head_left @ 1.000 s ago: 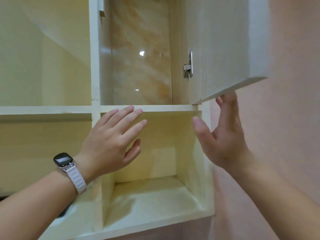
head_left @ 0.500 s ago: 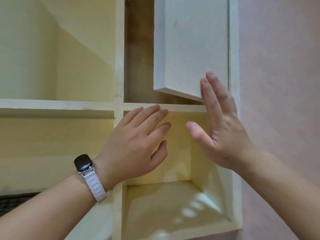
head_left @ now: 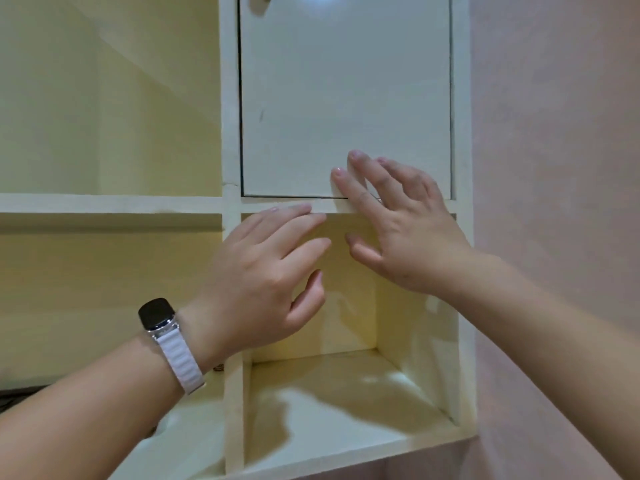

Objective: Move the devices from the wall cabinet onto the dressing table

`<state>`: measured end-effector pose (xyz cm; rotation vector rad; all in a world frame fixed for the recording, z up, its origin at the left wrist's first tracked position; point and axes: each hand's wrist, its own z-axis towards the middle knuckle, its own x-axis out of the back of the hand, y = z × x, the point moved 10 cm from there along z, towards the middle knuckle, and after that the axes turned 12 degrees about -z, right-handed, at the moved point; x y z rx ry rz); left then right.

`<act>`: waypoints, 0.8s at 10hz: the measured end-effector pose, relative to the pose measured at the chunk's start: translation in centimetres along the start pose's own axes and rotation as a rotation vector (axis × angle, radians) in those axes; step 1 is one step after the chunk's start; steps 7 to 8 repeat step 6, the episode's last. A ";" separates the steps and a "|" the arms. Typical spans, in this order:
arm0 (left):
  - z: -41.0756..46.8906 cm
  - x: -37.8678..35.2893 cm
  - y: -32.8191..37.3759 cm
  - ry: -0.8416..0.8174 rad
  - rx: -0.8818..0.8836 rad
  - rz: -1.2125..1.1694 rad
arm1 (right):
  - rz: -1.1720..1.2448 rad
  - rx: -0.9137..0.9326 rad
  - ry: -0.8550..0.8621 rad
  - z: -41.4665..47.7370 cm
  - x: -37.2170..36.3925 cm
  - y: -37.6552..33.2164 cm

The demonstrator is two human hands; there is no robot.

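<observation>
Hands at the closed door [head_left: 346, 98] of the wall cabinet [head_left: 230, 133].
Head view: right hand [head_left: 408, 233], grip slack, lays straight fingers [head_left: 349, 183] on the door's lower edge; left hand [head_left: 263, 275], grip likewise empty, fingers spread, hovers before the open compartment [head_left: 346, 393] below.

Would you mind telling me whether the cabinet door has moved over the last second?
Yes. The cabinet door has swung from wide open to shut, now flush inside the cabinet frame, with the right hand's fingers flat on its lower part.

Light was soft and warm; glare sat atop the door [head_left: 346, 98], hand shadows fell on the shelf [head_left: 346, 410] below, and edges bowed.
</observation>
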<state>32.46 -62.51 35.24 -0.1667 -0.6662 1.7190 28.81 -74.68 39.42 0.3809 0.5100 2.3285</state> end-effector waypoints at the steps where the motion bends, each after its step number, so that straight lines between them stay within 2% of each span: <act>1: 0.1 0.0 0.1 0.001 -0.011 0.006 | 0.010 -0.022 -0.060 0.1 -0.3 -0.1; 2: 0.1 -0.1 0.2 -0.018 -0.008 0.029 | -0.020 -0.020 -0.180 0.1 -0.6 -0.3; 4: 0.3 0.1 0.5 -0.083 0.012 -0.006 | -0.018 -0.042 -0.314 0.1 0.9 -0.7; 6: -2.9 1.4 1.6 0.001 0.089 -0.215 | 0.035 -0.093 -0.209 -3.6 4.3 -2.1; 8: -2.9 1.4 1.6 0.001 0.089 -0.215 | 0.035 -0.093 -0.209 -3.6 4.3 -2.1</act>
